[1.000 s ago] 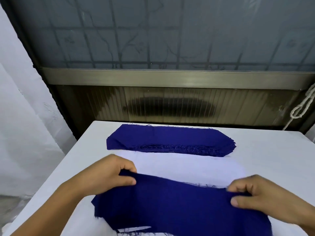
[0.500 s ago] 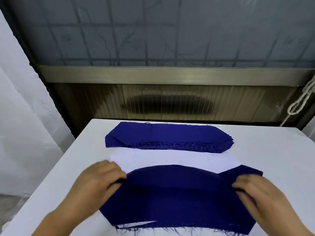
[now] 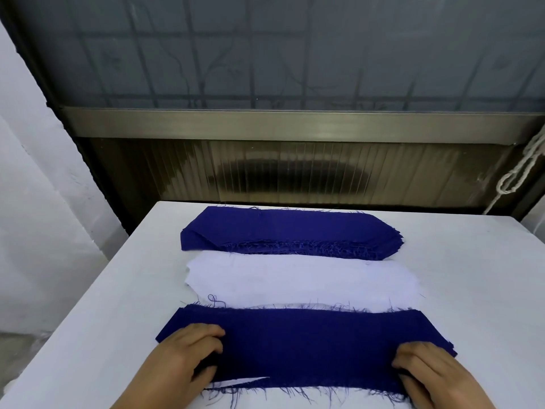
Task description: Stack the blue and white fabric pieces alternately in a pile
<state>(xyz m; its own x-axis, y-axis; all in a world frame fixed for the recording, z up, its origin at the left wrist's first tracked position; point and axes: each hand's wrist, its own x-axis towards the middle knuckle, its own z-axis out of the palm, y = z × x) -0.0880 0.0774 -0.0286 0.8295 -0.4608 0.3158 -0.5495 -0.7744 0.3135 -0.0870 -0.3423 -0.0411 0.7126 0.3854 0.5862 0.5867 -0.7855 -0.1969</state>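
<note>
Since half a second ago the dark blue fabric piece (image 3: 306, 346) with frayed edges has gone from bowed up between the hands to lying flat on the near pile, its far edge now straight. Both hands have come down with it to the two ends.

The left hand (image 3: 188, 354) lies on the left end of this piece, fingers curled with the tips on the cloth; whether it pinches the edge or only presses cannot be told. The right hand (image 3: 427, 371) lies on the right end in the same way, fingers bent over the cloth, and its grip cannot be told either.

A thin sliver of white fabric (image 3: 241, 381) shows under the near edge of the blue piece, and loose blue threads hang along that edge.

Just beyond lies a flat stack of white fabric pieces (image 3: 300, 283) with clipped corners, its near edge touching or slightly under the far edge of the blue piece. Farther still, near the back of the white table (image 3: 472, 276), sits a stack of dark blue fabric pieces (image 3: 289, 230) with frayed layers showing along its near side.

Behind the table is a ribbed panel (image 3: 295, 172) below a metal rail (image 3: 295, 125) and a frosted window (image 3: 295, 48). A white rope (image 3: 519, 169) hangs at the right.
</note>
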